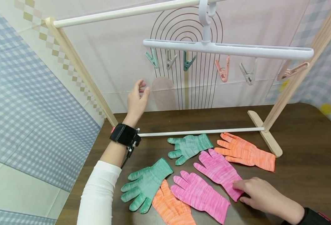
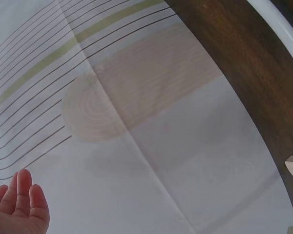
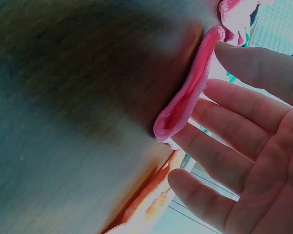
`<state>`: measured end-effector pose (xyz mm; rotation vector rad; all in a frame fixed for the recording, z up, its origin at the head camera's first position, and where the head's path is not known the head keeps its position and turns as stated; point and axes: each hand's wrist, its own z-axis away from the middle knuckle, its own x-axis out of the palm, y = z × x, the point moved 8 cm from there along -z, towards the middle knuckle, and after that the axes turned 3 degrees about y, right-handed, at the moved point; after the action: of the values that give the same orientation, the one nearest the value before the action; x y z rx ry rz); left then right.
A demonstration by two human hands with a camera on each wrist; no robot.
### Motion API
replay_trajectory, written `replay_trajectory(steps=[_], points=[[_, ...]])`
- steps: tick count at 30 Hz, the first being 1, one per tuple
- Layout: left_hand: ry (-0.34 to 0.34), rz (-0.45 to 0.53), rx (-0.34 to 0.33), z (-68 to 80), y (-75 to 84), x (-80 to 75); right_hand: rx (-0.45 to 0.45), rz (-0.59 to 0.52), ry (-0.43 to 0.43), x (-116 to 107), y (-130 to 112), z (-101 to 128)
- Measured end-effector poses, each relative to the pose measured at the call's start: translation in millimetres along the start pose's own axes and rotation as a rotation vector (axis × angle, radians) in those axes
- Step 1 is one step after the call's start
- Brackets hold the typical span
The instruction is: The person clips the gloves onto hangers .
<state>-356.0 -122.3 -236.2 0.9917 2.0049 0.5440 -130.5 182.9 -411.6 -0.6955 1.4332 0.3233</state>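
gloves (image 1: 192,146) lie across a dark wood-grained worktop (image 1: 308,150), where a person's right hand (image 1: 257,192) meets the cuff (image 3: 198,73) of the farther pink glove (image 1: 218,172), its fingers spread and fairly straight, touching the fabric without curling round it. the left hand (image 1: 137,100), raised near a white hanger (image 1: 227,49), has loosely bent fingers and holds nothing. taking up the glove appears to be the step in hand; a tidy pick-up would likely mean closing thumb and fingers on the cuff's edge and lifting clear of the nearer pink glove (image 1: 200,195) just beside it. the gloves look knitted, soft and streaked, the touched cuff gaping in a flattened oval; an orange glove (image 1: 173,206) shows slimmer, ribbon-like fingers. above, smooth, v-shaped clips (image 1: 223,71), seemingly plastic, hang beneath the hanger's long, rounded bar, between pale wooden posts (image 1: 79,68).
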Motion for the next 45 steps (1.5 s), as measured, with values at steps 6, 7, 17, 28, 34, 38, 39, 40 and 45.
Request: replay_trajectory(steps=[6,7,17,28,34,38,39,40,45], points=[[-0.013,-0.003,-0.009,-5.7,4.0,-3.0,0.015,-0.008,-0.008,-0.1,3.1,0.8],[-0.015,-0.003,-0.011,-6.8,4.4,-3.5,0.016,-0.011,-0.010,-0.2,3.5,0.9],[-0.023,0.028,-0.058,-12.9,7.8,-7.2,0.011,-0.039,-0.015,-2.5,6.1,0.6],[-0.043,-0.024,-0.060,-23.6,17.6,-4.5,0.026,-0.024,-0.031,-0.5,8.9,1.5],[-0.026,-0.034,-0.058,-29.0,23.4,-5.0,0.033,-0.027,-0.042,0.0,10.3,1.9],[-0.020,-0.038,-0.072,-32.7,23.9,-5.5,0.033,-0.024,-0.046,0.5,11.1,2.2],[-0.019,-0.039,-0.078,-33.6,23.8,-5.6,0.031,-0.023,-0.046,0.5,11.3,2.3],[-0.018,-0.040,-0.083,-34.5,23.9,-5.7,0.030,-0.023,-0.045,0.5,11.2,2.3],[-0.006,-0.029,-0.084,-38.4,26.0,-6.8,0.026,-0.030,-0.041,-0.2,10.4,2.3]])
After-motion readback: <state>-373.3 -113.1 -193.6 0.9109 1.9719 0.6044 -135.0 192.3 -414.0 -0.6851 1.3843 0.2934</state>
